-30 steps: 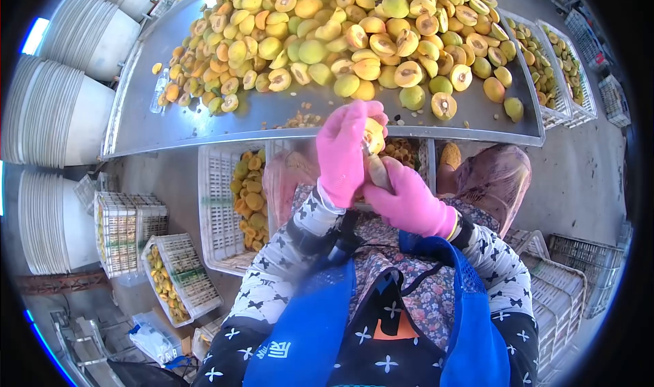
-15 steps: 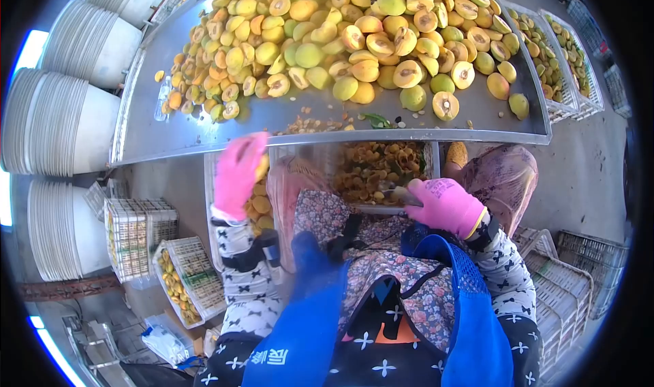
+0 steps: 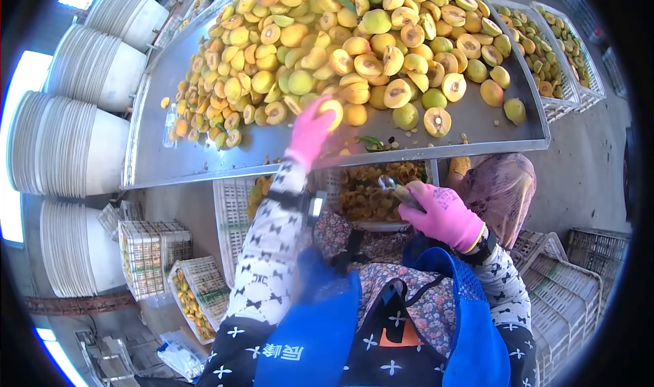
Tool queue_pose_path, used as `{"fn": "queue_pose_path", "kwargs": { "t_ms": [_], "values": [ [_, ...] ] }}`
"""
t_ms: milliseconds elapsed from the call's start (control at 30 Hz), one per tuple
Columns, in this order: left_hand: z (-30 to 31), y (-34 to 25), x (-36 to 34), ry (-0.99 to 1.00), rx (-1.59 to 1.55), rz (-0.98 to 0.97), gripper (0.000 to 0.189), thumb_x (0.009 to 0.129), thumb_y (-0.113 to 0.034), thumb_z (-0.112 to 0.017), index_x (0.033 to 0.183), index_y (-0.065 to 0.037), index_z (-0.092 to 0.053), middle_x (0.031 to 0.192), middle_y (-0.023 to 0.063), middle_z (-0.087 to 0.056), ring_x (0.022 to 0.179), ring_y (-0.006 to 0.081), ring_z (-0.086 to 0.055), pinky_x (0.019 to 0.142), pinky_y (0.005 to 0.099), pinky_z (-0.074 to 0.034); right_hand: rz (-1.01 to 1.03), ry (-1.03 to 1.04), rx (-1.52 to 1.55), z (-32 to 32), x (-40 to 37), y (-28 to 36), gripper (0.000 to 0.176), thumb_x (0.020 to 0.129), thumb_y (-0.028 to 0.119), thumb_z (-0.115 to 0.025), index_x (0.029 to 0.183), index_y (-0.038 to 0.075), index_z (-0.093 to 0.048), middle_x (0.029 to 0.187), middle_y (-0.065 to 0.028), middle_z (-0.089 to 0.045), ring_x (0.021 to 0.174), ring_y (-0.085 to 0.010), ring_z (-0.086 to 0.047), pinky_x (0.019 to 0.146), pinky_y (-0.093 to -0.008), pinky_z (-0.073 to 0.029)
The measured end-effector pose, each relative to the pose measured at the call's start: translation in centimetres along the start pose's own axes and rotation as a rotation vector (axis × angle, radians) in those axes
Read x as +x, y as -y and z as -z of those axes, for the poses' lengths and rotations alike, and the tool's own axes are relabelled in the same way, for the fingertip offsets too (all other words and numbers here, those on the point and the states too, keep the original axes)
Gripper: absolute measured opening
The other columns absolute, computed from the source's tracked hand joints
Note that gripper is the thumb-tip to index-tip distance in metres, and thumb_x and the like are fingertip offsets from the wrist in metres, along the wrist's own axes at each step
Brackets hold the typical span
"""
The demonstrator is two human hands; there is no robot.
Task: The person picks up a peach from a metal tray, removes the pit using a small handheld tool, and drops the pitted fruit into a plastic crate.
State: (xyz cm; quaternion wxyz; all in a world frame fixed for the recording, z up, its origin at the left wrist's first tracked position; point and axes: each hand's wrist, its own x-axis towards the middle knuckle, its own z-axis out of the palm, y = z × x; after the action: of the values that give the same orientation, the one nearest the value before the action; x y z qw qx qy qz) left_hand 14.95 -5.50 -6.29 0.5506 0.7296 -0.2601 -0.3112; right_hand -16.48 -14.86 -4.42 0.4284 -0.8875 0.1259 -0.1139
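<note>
Stacks of pale tubs line the left side of the work area, and a metal bench carries a broad heap of cut yellow fruit. At the heap's near edge, the left hand, pink-gloved, has its fingers partly bent against one yellow fruit; blur leaves unclear whether they have closed on it. Its arm stretches forward over the bench's near rim. Closer to the body, the right hand is curled firmly around the handle of a small tool, whose metal end points left over a crate of fruit pieces below the bench. That arm is bent, the hand low by the lap. The touched fruit lies beyond the right hand, farther forward and to the left.
</note>
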Motion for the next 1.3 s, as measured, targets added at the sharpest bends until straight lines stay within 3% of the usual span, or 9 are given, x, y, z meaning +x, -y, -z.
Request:
{"fn": "queue_pose_path", "kwargs": {
  "t_ms": [133, 467, 567, 633, 767, 867, 900, 1100, 1300],
  "values": [
    [-0.5, -3.9, -5.9, 0.165, -0.6, 0.086, 0.043, 0.095, -0.023, -0.06, 0.134, -0.007, -0.053, 0.107, 0.01, -0.067, 0.087, 0.0204, -0.066, 0.071, 0.029, -0.054, 0.129, -0.21, 0.042, 0.0, 3.1, 2.6, 0.029, 0.087, 0.023, -0.069, 0.106, 0.006, -0.055, 0.089, -0.0167, -0.066, 0.082, -0.0374, -0.067, 0.069, -0.0445, -0.053],
    [-3.5, -4.9, -11.3, -0.063, 0.562, -0.877, 0.045, 0.085, -0.005, -0.072, 0.126, 0.003, -0.052, 0.119, 0.0131, -0.064, 0.101, 0.0254, -0.066, 0.087, 0.0341, -0.054, 0.152, -0.08, -0.431, -0.6, 5.2, 4.0, 0.028, 0.09, 0.027, -0.065, 0.104, 0.006, -0.053, 0.086, -0.0147, -0.065, 0.076, -0.0349, -0.067, 0.064, -0.0449, -0.05],
    [-6.0, -4.8, -12.5, -0.028, -0.439, -0.208, 0.035, 0.095, -0.016, -0.063, 0.124, 0.003, -0.056, 0.115, 0.0118, -0.064, 0.099, 0.0229, -0.067, 0.084, 0.0329, -0.055, 0.119, -0.013, -0.328, -1.3, 4.6, 4.0, 0.031, 0.087, 0.019, -0.068, 0.107, 0.002, -0.052, 0.084, -0.0165, -0.065, 0.078, -0.0372, -0.066, 0.063, -0.0441, -0.05],
    [-6.2, -3.8, -12.0, -0.15, -0.115, -0.431, 0.035, 0.1, -0.023, -0.057, 0.123, 0.003, -0.057, 0.113, 0.0122, -0.064, 0.096, 0.0219, -0.067, 0.081, 0.0323, -0.055, 0.108, -0.003, -0.106, -2.2, 4.1, 4.9, 0.03, 0.086, 0.015, -0.067, 0.106, 0.001, -0.051, 0.082, -0.0174, -0.065, 0.077, -0.0375, -0.066, 0.064, -0.0446, -0.05],
    [-6.8, -5.8, -13.3, -0.152, -0.536, -0.129, 0.037, 0.104, -0.03, -0.051, 0.119, 0.003, -0.059, 0.11, 0.0148, -0.065, 0.086, 0.0209, -0.068, 0.072, 0.0307, -0.056, 0.396, -0.297, 0.053, -4.6, 4.1, 5.0, 0.022, 0.085, 0.011, -0.067, 0.098, 0.001, -0.052, 0.073, -0.0152, -0.06, 0.058, -0.0343, -0.061, 0.055, -0.0427, -0.049],
    [-5.5, -6.2, -12.9, -0.044, -0.399, -0.324, 0.039, 0.105, -0.034, -0.048, 0.114, 0.002, -0.061, 0.099, 0.0138, -0.068, 0.08, 0.0193, -0.067, 0.067, 0.0298, -0.055, -0.026, 0.079, 0.387, -2.4, 4.0, 6.3, 0.024, 0.086, 0.014, -0.068, 0.101, 0.001, -0.055, 0.075, -0.0156, -0.063, 0.063, -0.0323, -0.064, 0.056, -0.0399, -0.049],
    [-5.4, -7.9, -13.2, -0.06, -0.57, -0.031, 0.04, 0.105, -0.035, -0.046, 0.108, 0.001, -0.063, 0.087, 0.0123, -0.069, 0.075, 0.0186, -0.066, 0.061, 0.0291, -0.054, -0.415, 0.399, 0.959, -0.4, 4.4, 7.8, 0.018, 0.088, 0.014, -0.065, 0.097, 0.001, -0.057, 0.072, -0.0073, -0.062, 0.052, -0.0185, -0.058, 0.048, -0.0301, -0.044],
    [-6.6, -5.1, -12.1, -0.245, -0.258, -0.294, 0.046, 0.105, -0.039, -0.045, 0.102, 0.001, -0.065, 0.081, 0.011, -0.069, 0.064, 0.0176, -0.065, 0.059, 0.0292, -0.054, -0.366, 0.552, 1.141, -1.2, 4.4, 6.1, 0.018, 0.088, 0.014, -0.063, 0.102, 0.004, -0.058, 0.069, -0.0015, -0.058, 0.046, -0.0108, -0.052, 0.044, -0.0247, -0.04],
    [-5.9, -5.8, -12.9, -0.07, -0.562, 0.061, 0.053, 0.103, -0.05, -0.045, 0.111, 0.0, -0.06, 0.086, 0.0119, -0.068, 0.068, 0.018, -0.066, 0.06, 0.0282, -0.054, -0.427, 0.627, 1.315, -2.6, 4.5, 5.4, 0.016, 0.086, 0.012, -0.064, 0.096, 0.001, -0.059, 0.058, -0.0034, -0.055, 0.046, -0.0124, -0.052, 0.043, -0.025, -0.038]
  ]
}}
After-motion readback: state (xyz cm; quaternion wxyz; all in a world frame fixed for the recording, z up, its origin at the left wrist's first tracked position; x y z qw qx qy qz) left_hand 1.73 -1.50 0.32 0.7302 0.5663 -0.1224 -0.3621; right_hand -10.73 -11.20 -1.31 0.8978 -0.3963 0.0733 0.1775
